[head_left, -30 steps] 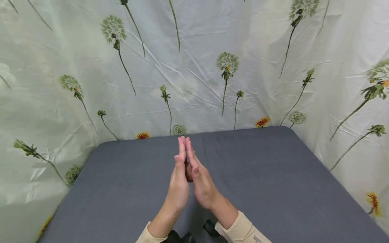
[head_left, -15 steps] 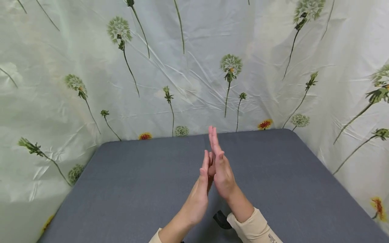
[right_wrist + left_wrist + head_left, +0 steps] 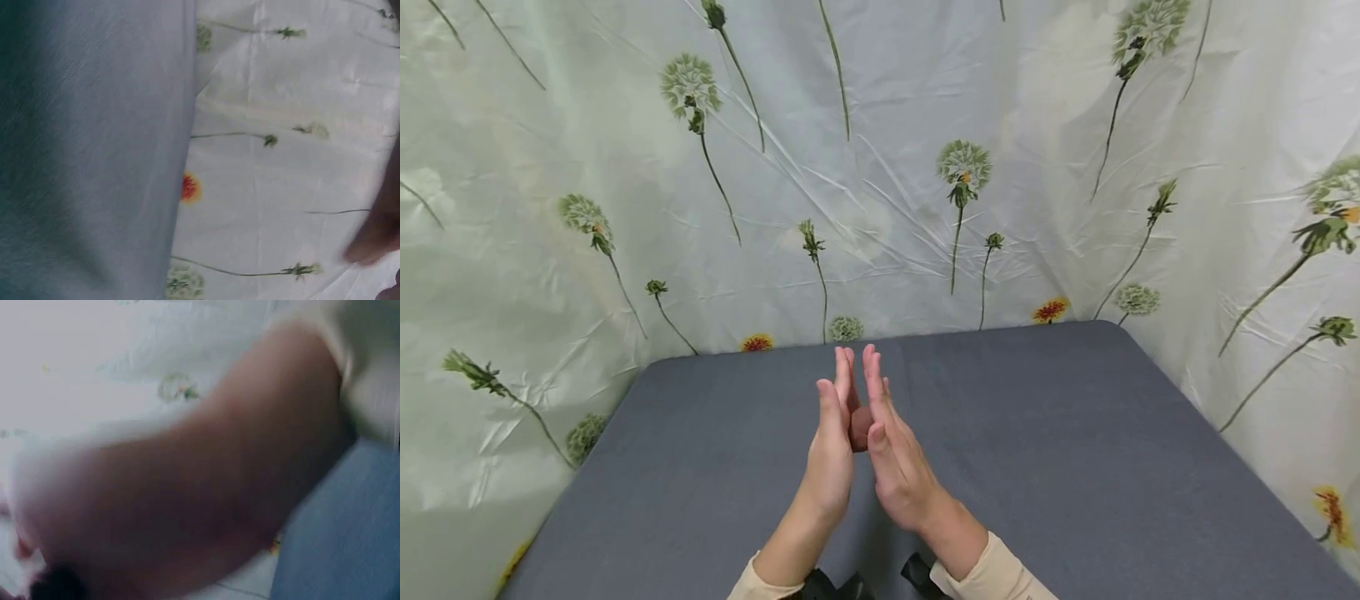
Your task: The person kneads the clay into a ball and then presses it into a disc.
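Between my two upright palms sits a small reddish-brown ball (image 3: 861, 429), smooth like modelling clay. My left hand (image 3: 831, 471) touches it from the left, fingers straight and pointing away from me. From the other side my right hand (image 3: 904, 475) faces it with straight fingers, palm against the ball. Both hands are raised over the middle of the grey table. The left wrist view is mostly filled by a blurred hand and wrist (image 3: 187, 481); whose side it is I cannot tell. Only blurred fingers (image 3: 375, 240) enter the right wrist view, with the ball out of sight.
A dark grey padded table (image 3: 1060, 467) spreads beneath the hands. Behind and around it hangs a pale curtain (image 3: 887, 208) printed with dandelions. Black straps (image 3: 919, 573) show near the cream sleeves (image 3: 992, 575).
The hands slid right, with the right one further forward, and then came back left to level with each other. The palms now stand further apart and more of the ball shows.
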{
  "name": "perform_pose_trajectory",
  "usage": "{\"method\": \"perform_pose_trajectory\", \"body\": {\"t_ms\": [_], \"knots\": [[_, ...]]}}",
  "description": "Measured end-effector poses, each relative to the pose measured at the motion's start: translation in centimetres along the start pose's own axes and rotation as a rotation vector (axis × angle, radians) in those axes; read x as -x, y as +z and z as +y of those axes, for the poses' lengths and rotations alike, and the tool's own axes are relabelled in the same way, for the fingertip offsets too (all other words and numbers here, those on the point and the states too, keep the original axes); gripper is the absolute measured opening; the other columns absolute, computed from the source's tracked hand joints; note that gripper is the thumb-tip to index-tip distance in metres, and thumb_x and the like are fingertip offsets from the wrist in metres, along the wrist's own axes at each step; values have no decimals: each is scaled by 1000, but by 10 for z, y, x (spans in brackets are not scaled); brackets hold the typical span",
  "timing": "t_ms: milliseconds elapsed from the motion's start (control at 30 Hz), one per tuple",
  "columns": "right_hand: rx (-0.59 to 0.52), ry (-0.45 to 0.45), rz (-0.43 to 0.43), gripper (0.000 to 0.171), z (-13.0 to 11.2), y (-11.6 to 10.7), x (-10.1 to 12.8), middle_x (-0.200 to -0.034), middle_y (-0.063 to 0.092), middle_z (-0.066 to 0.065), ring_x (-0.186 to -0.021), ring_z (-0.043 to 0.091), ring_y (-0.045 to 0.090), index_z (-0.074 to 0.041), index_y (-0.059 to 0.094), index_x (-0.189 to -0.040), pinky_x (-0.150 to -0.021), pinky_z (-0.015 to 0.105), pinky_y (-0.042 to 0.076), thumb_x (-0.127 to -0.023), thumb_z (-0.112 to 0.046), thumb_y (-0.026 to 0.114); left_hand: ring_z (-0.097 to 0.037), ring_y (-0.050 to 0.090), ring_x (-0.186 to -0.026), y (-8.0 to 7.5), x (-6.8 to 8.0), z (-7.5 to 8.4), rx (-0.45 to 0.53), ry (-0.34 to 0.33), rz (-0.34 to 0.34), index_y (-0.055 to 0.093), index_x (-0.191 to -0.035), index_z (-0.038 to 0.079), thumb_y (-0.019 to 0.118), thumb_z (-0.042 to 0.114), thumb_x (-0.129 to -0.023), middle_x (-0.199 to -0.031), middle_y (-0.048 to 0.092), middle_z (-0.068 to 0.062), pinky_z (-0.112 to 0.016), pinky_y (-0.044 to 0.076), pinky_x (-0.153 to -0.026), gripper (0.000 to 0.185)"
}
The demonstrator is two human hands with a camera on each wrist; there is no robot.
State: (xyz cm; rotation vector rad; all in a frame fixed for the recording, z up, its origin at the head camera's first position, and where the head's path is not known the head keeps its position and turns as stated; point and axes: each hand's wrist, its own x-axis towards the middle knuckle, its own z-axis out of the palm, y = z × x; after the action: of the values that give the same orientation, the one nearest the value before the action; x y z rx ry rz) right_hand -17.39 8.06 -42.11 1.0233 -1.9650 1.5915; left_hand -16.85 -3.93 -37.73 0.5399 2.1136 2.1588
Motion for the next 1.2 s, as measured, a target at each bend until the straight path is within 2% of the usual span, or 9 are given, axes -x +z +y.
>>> {"method": "perform_pose_trajectory", "body": {"t_ms": [167,367,500,733,833,1033,1100,1133,1200], "knots": [[77,-57,33,62,-9,-8,-5,-181,5,18,-170,19,-2,-3,0,-172,-136,28,-3,-119,-35,8,-23,-2,-169,6,-8,-16,57,-44,-85,-8,-173,28,-5,67,-109,-181,-7,10,-65,-4,-133,75],[-20,105,83,68,4,-36,-10,-182,8,8,-169,18,5,-14,-4,-174,-137,39,3,-117,-49,1,-29,-10,-168,31,5,-15,51,-6,-228,-29,-167,20,-7,62,-110,-182,-10,1,-64,-1,-133,74],[-118,224,37,70,15,-39,-8,-183,4,2,-169,22,2,-20,-5,-174,-134,58,5,-114,-57,0,-29,-15,-168,32,7,-8,-11,1,-179,-20,-169,22,-6,61,-111,-180,-18,2,-67,-1,-132,71],[-176,186,-46,71,18,-13,0,-182,1,8,-169,17,0,-9,1,-173,-130,15,5,-116,-52,2,-26,-14,-169,11,0,-1,-4,77,-3,-14,-172,28,-3,69,-109,-182,-10,3,-70,-8,-130,76],[-148,134,-59,66,13,-1,1,-182,-2,9,-169,16,-3,-8,0,-173,-131,15,3,-118,-45,4,-23,-7,-169,2,-3,0,-5,92,53,-12,-172,30,-2,69,-109,-182,-6,6,-68,-7,-131,75],[-56,33,29,67,-7,-5,-6,-183,1,10,-170,26,-6,-7,7,-173,-134,22,0,-118,-46,6,-25,-5,-169,6,-8,-10,-19,67,-31,-13,-172,24,-5,64,-110,-182,-11,4,-67,-5,-132,74],[-56,24,64,70,-13,-14,-10,-182,4,12,-170,22,3,-8,8,-173,-134,22,3,-117,-50,6,-27,-8,-169,13,-6,-13,-22,70,-79,-13,-172,19,-4,62,-111,-181,-12,1,-68,-4,-132,75],[-52,21,83,71,-14,-19,-12,-182,5,13,-165,17,23,-8,8,-173,-134,22,3,-117,-51,6,-27,-8,-169,18,-3,-13,-23,70,-102,-14,-171,18,-4,60,-112,-181,-11,1,-68,-2,-132,74],[-89,49,104,74,-12,-31,-14,-183,6,11,-137,10,56,-12,6,-174,-126,21,30,-115,-56,6,-26,-6,-169,26,3,-12,-22,70,-143,-16,-171,18,-4,57,-113,-182,-9,0,-65,2,-133,70]]}}
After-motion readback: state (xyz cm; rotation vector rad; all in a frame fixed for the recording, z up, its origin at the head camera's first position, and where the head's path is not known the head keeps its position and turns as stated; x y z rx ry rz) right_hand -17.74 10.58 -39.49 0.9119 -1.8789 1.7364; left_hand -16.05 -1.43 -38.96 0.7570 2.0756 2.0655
